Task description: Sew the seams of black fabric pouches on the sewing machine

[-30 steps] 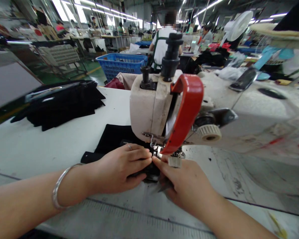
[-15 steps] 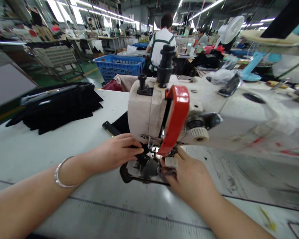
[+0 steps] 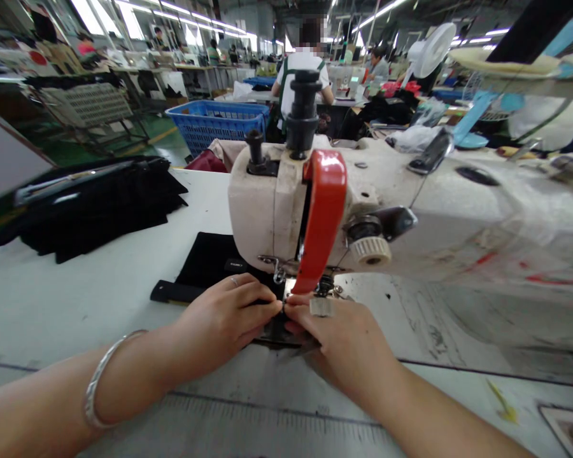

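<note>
A white sewing machine (image 3: 255, 210) with a red guard (image 3: 322, 216) stands in front of me. Black fabric (image 3: 210, 257) with a small label and a band at its left end lies flat under the machine head. My left hand (image 3: 226, 318) is closed on the fabric's near edge, thumb and fingers pinched just left of the needle area. My right hand (image 3: 348, 334) meets it there, its fingertips pinching the same edge below the red guard. The needle itself is hidden behind the guard and my fingers.
A stack of black fabric pieces (image 3: 95, 207) lies on the white table (image 3: 52, 305) at the left. Behind the machine stands a blue basket (image 3: 219, 127). A co-worker (image 3: 291, 83) sits beyond, facing away. A ruler strip (image 3: 267, 413) runs along the table's front.
The black fabric has come out further to the left of the machine, showing its label. My right hand has moved left to meet my left hand's fingertips. The view has shifted slightly.
</note>
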`<state>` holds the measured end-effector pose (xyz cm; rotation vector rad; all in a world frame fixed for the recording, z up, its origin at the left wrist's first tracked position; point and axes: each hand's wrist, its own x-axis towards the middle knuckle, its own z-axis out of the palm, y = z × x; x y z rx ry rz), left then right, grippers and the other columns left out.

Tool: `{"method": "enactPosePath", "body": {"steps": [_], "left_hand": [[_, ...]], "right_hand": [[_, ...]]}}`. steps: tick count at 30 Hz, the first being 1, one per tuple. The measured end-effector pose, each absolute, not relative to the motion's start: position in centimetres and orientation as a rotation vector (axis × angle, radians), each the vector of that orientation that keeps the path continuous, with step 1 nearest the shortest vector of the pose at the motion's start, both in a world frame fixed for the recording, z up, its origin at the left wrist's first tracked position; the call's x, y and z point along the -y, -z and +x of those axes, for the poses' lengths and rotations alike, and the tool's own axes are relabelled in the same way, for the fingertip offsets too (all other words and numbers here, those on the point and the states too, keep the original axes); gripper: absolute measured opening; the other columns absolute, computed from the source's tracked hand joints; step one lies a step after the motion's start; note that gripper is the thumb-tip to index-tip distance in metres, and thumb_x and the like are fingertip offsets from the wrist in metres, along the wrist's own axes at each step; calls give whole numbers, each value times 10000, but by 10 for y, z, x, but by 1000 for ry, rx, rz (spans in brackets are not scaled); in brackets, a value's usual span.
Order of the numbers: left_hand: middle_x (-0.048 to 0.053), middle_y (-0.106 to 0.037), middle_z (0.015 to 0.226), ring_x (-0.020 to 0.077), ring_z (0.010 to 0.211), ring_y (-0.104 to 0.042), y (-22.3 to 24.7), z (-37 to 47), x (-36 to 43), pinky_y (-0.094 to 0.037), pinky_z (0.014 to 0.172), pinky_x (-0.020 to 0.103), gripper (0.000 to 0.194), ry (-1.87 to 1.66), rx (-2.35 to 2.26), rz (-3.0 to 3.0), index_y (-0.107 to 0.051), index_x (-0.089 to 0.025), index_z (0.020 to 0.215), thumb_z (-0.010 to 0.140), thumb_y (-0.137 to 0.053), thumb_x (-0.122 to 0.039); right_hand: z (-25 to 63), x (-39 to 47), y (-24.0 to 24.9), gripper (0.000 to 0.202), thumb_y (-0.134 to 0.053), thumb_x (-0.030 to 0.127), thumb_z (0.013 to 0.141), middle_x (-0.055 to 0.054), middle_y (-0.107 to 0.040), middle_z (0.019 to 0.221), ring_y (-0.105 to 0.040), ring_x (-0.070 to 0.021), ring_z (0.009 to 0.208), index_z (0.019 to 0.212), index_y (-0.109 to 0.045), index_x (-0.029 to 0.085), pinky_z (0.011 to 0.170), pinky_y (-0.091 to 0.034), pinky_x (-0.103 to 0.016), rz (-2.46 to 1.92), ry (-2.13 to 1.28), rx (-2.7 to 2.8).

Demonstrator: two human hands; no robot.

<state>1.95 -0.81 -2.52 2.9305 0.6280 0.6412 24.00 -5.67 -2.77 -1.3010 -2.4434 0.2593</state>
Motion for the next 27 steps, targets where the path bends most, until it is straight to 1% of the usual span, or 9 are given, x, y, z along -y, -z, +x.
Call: {"method": "enactPosePath", "body": {"steps": [2,5,8,11,15,20,23,27], "left_hand": [[62,-714,957,168,880,-658,24,21,9,-571,846,303,297,-745,-643,2923,-653,-140,1014,1045,-365,-203],[73,-720,945,156,852,-661,21,24,10,-576,837,281,311,-810,-669,2896,-671,-140,917,1034,-386,-181],[70,-721,935,153,867,-665,20,24,11,-572,840,263,306,-806,-690,2862,-685,-138,913,1026,-403,-176],[63,-720,947,151,889,-666,19,24,10,-557,860,253,298,-800,-666,2862,-681,-136,941,1028,-399,-173],[57,-718,925,150,858,-660,20,24,7,-548,847,262,312,-818,-621,2893,-668,-125,932,1039,-378,-172],[70,-723,897,159,851,-667,21,25,-1,-540,851,274,348,-902,-525,2970,-665,-114,926,1042,-340,-153],[55,-723,873,155,867,-672,21,27,-5,-531,892,272,373,-945,-506,2964,-660,-115,913,1049,-314,-146],[52,-714,884,160,889,-667,25,28,-11,-530,917,283,352,-915,-554,2925,-656,-122,906,1047,-336,-168]], "right_hand": [[239,56,28,208,-581,68,833,-20,-723,886,-659,-198,732,941,-680,215,608,-470,-293,-1315,-217,2437],[239,58,29,265,-568,50,801,-29,-720,844,-641,-206,676,964,-693,216,563,-463,-296,-1300,-109,2406],[240,62,30,332,-543,46,777,-55,-737,918,-635,-207,652,1020,-700,209,545,-478,-303,-1280,-66,2395],[239,63,31,333,-533,54,767,-77,-742,964,-630,-205,626,1003,-711,205,525,-492,-305,-1275,-47,2399],[236,62,34,276,-536,72,818,-84,-745,973,-645,-208,640,978,-719,203,539,-520,-308,-1275,-10,2374],[236,58,36,253,-542,98,861,-96,-740,1005,-649,-192,651,1003,-719,210,594,-535,-306,-1294,32,2362],[236,55,37,263,-529,90,864,-108,-744,986,-660,-200,660,1010,-723,192,605,-546,-315,-1273,74,2363],[236,49,37,311,-496,55,862,-116,-746,1004,-667,-197,658,1040,-726,168,602,-555,-315,-1245,117,2338]]}}
